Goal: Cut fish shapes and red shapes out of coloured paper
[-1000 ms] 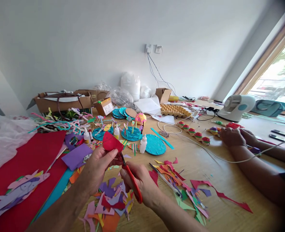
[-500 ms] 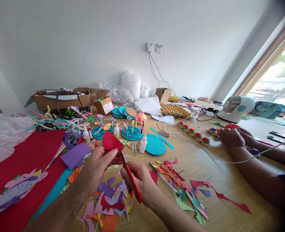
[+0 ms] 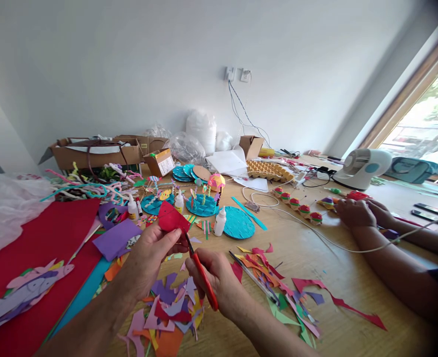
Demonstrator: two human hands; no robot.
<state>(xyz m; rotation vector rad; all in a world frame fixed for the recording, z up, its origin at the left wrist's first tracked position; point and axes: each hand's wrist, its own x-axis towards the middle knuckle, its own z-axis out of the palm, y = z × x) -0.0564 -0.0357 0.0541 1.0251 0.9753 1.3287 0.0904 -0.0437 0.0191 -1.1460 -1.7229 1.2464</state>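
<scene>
Pinched between the thumb and fingers of my left hand (image 3: 157, 248) is a piece of red paper (image 3: 171, 216), raised above the table. My right hand (image 3: 213, 277) grips a pair of scissors (image 3: 203, 277) by the red handles. Their dark blades meet the lower right edge of the red paper, close to my left fingertips; how far apart the blades are I cannot tell. Below both hands lies a pile of coloured paper scraps (image 3: 170, 307). A pen (image 3: 254, 275) rests among more scraps (image 3: 297, 307) to the right.
White glue bottles (image 3: 220, 221) stand beside round blue discs (image 3: 239, 222) with decorations. Red sheets (image 3: 66, 233) with fish cut-outs (image 3: 33, 292) lie at left. A co-worker's hands (image 3: 356, 213) and a fan (image 3: 363, 168) are at right. A white cable (image 3: 338, 245) crosses the table.
Both my hands, the red paper and the scissors stay nearly in place. The co-worker's hands at right have shifted very slightly.
</scene>
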